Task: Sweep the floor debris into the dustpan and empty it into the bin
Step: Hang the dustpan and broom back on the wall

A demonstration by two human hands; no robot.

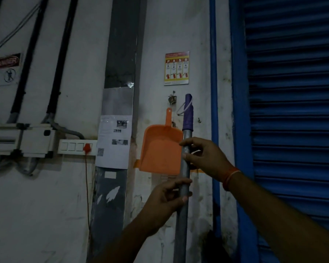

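An orange dustpan (160,150) hangs by its handle on the white wall, mouth down. Just to its right a broom's grey metal pole (181,221) stands upright, with a purple grip (188,114) and a white hanging loop at its top. My right hand (203,156) grips the pole just below the purple grip, fingers and thumb curled round it. My left hand (169,196) holds the same pole lower down, thumb and fingers wrapped on it. The broom head and the floor are out of view.
A blue roller shutter (292,130) with a blue frame fills the right. A fire-extinguisher poster (176,68) hangs above the dustpan. To the left are a grey wall duct with paper notices (114,141), a switch panel with a red plug (86,148) and black cables.
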